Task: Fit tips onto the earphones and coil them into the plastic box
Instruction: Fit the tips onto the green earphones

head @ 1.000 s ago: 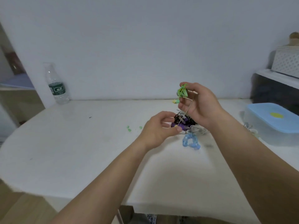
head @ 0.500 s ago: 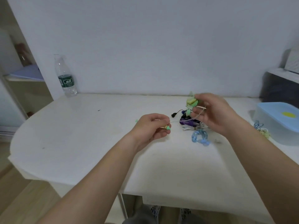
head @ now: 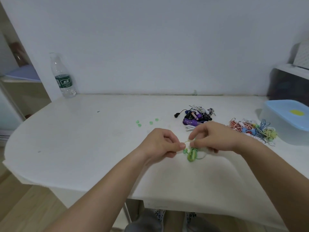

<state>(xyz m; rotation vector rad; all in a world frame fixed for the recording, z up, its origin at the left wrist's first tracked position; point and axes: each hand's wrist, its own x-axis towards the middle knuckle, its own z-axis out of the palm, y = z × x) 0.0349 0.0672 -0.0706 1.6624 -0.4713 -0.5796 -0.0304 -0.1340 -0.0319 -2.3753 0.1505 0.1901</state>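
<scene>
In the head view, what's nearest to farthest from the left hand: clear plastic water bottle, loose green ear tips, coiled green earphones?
1. Coiled green earphones, right beside.
2. Loose green ear tips, beyond.
3. Clear plastic water bottle, back left.

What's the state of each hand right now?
Left hand: closed, pinching one end of the green earphones.
Right hand: closed, pinching the same green earphones.
</scene>
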